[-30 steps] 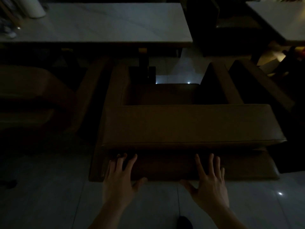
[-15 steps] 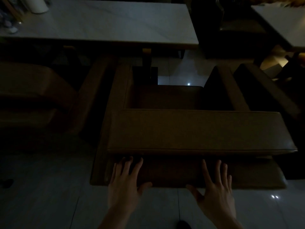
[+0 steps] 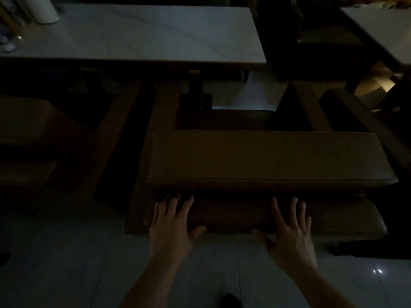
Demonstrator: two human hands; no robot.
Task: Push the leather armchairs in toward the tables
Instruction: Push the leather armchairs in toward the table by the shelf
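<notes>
Pushing the armchair (image 3: 266, 161) toward the surface (image 3: 142, 34): both hands, left (image 3: 171, 227) and right (image 3: 289, 232), flat and spread low on its back. Probably heavy, leather's likely slick, so stay low.

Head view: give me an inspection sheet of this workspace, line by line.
Surface: pale tiled floor, dimly lit, with a light glint at lower right.
Job's things: brown leather armchair, its back toward the camera, its front facing the white table; floor shows between seat and table.
Clutter: white roll at the table's far left corner; small items beside it too dark to name.
Hands: left hand and right hand flat on the chair's back, fingers spread.
Cables: nothing seen.
Surroundings: second armchair at left, another table at right.
</notes>
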